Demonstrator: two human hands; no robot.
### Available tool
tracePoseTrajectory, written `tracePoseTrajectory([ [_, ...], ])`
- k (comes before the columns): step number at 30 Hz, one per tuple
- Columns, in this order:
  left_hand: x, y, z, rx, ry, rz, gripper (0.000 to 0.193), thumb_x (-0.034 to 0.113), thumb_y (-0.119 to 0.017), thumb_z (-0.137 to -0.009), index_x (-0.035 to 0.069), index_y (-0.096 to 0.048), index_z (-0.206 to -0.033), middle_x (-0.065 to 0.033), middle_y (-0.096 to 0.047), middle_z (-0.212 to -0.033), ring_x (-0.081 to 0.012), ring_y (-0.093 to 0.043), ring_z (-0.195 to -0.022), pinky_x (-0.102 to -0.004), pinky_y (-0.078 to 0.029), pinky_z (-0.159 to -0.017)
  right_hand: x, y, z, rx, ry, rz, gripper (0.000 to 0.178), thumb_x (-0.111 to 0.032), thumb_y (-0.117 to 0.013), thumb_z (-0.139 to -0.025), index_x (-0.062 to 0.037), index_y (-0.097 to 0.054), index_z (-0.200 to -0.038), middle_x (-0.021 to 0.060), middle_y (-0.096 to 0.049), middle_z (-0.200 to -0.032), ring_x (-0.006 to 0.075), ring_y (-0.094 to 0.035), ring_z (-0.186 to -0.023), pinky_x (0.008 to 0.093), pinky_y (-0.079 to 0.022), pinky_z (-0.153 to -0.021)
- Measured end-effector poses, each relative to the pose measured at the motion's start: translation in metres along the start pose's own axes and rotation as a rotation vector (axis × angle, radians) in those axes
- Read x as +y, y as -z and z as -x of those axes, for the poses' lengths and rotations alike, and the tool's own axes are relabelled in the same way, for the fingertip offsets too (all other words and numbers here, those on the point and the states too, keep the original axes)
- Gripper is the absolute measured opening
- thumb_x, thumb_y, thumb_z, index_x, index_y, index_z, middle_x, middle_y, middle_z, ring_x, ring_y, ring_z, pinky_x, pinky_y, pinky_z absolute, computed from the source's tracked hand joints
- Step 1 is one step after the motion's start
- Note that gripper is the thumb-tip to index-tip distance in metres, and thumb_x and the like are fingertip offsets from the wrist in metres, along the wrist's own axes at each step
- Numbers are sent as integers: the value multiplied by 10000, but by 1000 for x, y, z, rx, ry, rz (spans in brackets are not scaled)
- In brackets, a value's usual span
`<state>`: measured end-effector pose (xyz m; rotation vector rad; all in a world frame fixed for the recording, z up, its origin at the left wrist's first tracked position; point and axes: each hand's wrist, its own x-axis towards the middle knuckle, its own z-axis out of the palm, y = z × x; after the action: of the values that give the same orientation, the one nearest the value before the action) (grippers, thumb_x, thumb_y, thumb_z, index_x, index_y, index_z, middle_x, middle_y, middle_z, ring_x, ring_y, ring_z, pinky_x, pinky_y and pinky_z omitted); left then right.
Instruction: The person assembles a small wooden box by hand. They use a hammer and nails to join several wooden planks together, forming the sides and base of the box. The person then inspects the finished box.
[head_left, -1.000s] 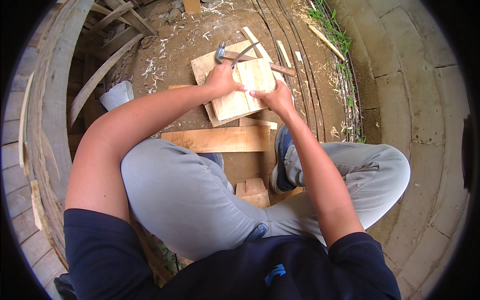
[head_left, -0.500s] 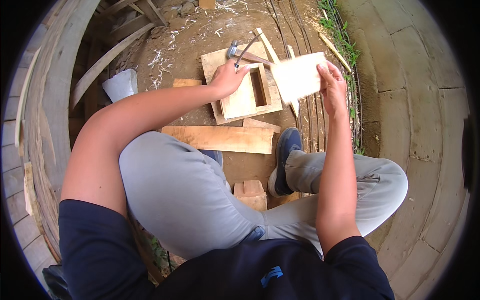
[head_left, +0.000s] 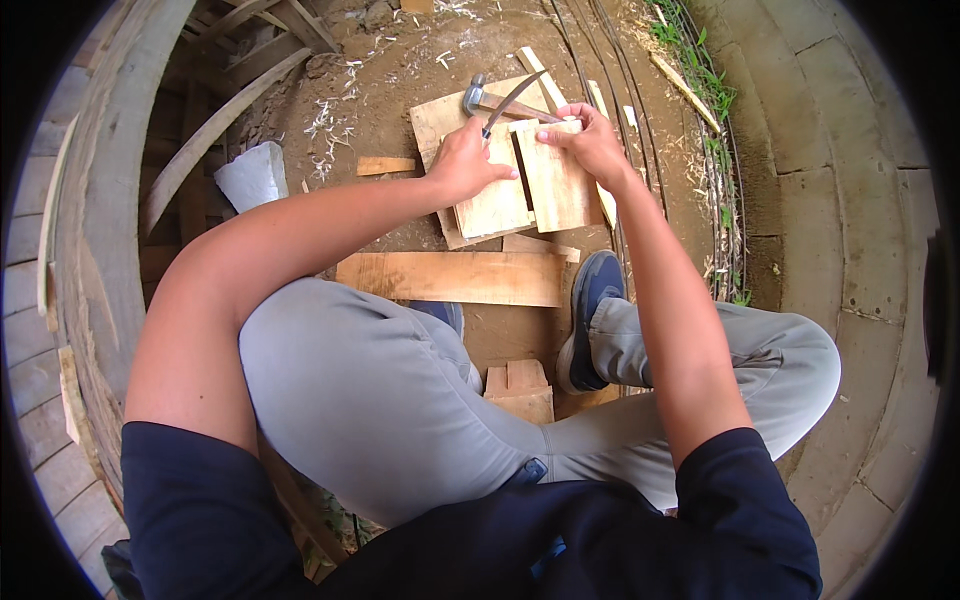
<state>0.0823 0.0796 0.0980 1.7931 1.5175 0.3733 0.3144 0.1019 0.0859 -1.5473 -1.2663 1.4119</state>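
Observation:
My left hand [head_left: 466, 166] is closed around the handle end of a knife with a dark, curved blade [head_left: 518, 100]; the handle is hidden in the fist. Its thumb rests by the pale top board [head_left: 488, 203] of a small wooden box. My right hand [head_left: 592, 148] grips the upper edge of a flat wooden board [head_left: 566, 188], thumb on top and fingers behind. This board lies over the box's right side, leaving a narrow dark gap between the two boards. Beneath is a wider base board [head_left: 436, 118]. Just beyond my hands lies a claw hammer [head_left: 520, 108] with a brown wooden handle.
Nearer me, a long plank [head_left: 450, 278] lies across the dirt ground, with small wood blocks [head_left: 520, 390] between my feet. A grey stone block [head_left: 252, 177] sits to the left. Dark rods [head_left: 640, 130] run along the right, beside a concrete wall [head_left: 830, 220].
My right hand has brought the board in from the right and lowered it onto the box, covering the opening. My left hand keeps the knife and has shifted slightly.

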Motion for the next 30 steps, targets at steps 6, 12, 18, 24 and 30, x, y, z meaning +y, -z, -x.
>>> tracePoseTrajectory([
  [6, 1, -1, 0, 9, -8, -6, 706, 349, -949, -673, 0, -519, -1109, -97, -594, -869, -228, -635, -816, -375, -525, -736, -9, -13, -6, 32, 8, 41, 563, -145, -907, -770, -43, -549, -1192, 130, -699, -987, 172, -682, -825, 305, -542, -706],
  [12, 1, -1, -2, -1, -21, -19, 707, 363, -944, -678, 3, -514, -1109, -93, -590, -865, -227, -631, -809, -375, -519, -721, -7, -15, -11, 32, 32, 22, 553, -136, -888, -790, -40, -536, -1205, 136, -687, -1003, 177, -682, -835, 307, -550, -712],
  [18, 2, 1, -3, -17, -8, -81, 726, 418, -933, -677, 3, -509, -1095, -108, -602, -893, -245, -640, -848, -383, -522, -754, 0, -21, -18, 54, 93, 33, 530, -150, -877, -793, -40, -550, -1194, 132, -675, -1057, 186, -681, -889, 317, -546, -772],
  [24, 15, 5, 0, -90, 34, -117, 796, 475, -932, -658, -13, -496, -1112, -195, -641, -1022, -315, -665, -997, -424, -536, -863, 5, -24, -13, 107, 81, 167, 607, -256, -893, -776, -31, -547, -1220, 196, -673, -1141, 246, -674, -1032, 364, -530, -880],
  [30, 22, 0, -5, -125, 59, -171, 886, 477, -935, -656, -49, -474, -1199, -254, -612, -1143, -361, -642, -1091, -446, -522, -932, -2, -24, 1, 263, 18, 349, 738, -271, -904, -758, 22, -519, -1315, 261, -640, -1294, 316, -650, -1178, 409, -506, -1014],
])
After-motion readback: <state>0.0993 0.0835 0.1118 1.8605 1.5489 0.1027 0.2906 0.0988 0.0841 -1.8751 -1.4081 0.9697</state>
